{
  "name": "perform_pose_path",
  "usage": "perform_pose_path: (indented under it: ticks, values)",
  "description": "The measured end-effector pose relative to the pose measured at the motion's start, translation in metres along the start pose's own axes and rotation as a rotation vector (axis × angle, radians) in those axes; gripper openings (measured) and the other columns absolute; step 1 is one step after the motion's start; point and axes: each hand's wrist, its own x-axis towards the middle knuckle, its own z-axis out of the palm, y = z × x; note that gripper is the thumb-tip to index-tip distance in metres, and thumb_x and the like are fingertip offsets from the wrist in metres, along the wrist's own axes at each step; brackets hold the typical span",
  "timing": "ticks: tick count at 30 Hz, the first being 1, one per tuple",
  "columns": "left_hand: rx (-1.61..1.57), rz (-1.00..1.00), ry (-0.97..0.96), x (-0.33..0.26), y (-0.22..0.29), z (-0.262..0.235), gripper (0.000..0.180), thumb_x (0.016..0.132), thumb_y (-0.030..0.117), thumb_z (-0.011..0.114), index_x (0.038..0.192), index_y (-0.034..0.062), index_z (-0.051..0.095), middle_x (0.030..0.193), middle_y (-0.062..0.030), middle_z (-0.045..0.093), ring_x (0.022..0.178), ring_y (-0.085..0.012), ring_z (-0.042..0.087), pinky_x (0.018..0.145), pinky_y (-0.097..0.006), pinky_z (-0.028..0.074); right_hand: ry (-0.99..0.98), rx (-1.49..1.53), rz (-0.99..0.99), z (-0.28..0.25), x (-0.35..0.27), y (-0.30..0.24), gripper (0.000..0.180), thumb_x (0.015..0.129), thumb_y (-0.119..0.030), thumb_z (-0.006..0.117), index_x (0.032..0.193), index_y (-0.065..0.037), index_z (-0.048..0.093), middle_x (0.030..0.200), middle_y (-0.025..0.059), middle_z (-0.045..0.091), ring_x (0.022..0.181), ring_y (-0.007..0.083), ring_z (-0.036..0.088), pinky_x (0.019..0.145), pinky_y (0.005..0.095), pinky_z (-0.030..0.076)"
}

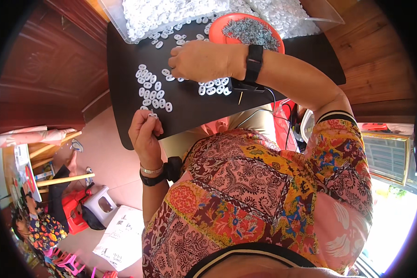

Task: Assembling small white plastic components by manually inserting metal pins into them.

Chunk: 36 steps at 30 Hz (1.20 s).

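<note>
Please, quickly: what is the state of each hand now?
Left hand: closed, pinching a white oval piece.
Right hand: palm hidden from view; cannot tell whether open, closed or holding.

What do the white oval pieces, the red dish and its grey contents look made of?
White oval pieces: probably plastic, smooth and opaque, all one moulded-looking shape.
Red dish: likely plastic, evenly coloured with a smooth rim.
Grey pieces inside: apparently metal, silvery with glints, but too small for certainty.
</note>
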Motion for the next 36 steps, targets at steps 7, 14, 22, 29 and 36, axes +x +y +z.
perform_pose_path:
  ticks: [7,14,22,29,36]
  values:
    - [0.001,-0.006,0.015,0.000,0.000,0.003,0.010,0.088,0.012,0.049,0.083,0.0035,0.050,0.063,-0.0020,0.045,0.055,-0.0089,0.041,0.051,-0.021,0.033,-0.045,-0.012,-0.019,-0.002,0.003,-0.013,0.010,0.076,-0.010,0.060,0.080,-0.004,0.066,0.080,0.0103,0.064,0.087,0.0266,0.063,0.070,0.0369,0.053]
    - [0.018,0.009,0.018,0.000,0.000,0.002,0.010,0.088,0.012,0.049,0.082,0.0037,0.050,0.064,-0.0019,0.046,0.055,-0.0092,0.041,0.051,-0.021,0.033,-0.077,0.151,0.064,-0.004,0.011,-0.019,0.009,0.073,-0.004,0.060,0.079,0.002,0.064,0.071,0.0179,0.064,0.078,0.0337,0.065,0.069,0.0416,0.052]
    - [0.007,0.045,0.025,0.000,0.000,0.003,0.011,0.087,0.011,0.051,0.081,0.0022,0.054,0.062,0.0007,0.047,0.055,-0.0070,0.042,0.051,-0.020,0.033,0.046,0.172,0.099,-0.002,0.002,-0.017,0.017,0.074,-0.002,0.058,0.089,0.002,0.064,0.083,0.0187,0.065,0.081,0.0351,0.064,0.070,0.0423,0.051]
    - [-0.033,0.034,0.011,0.001,0.008,0.006,0.012,0.088,0.011,0.049,0.079,0.0028,0.053,0.062,-0.0007,0.048,0.055,-0.0075,0.042,0.051,-0.021,0.033,0.253,0.706,0.376,-0.043,-0.025,-0.015,0.019,0.083,-0.010,0.063,0.097,0.002,0.063,0.087,0.0131,0.067,0.078,0.0226,0.065,0.070,0.0315,0.052]
    - [-0.047,0.146,-0.173,0.009,0.028,0.042,0.015,0.089,0.013,0.048,0.081,0.0008,0.051,0.063,-0.0036,0.050,0.056,-0.0101,0.045,0.054,-0.023,0.036,0.546,1.812,0.543,-0.027,-0.038,-0.059,0.017,0.089,-0.011,0.063,0.104,-0.002,0.062,0.089,0.0041,0.067,0.079,0.0086,0.061,0.072,0.0217,0.048]
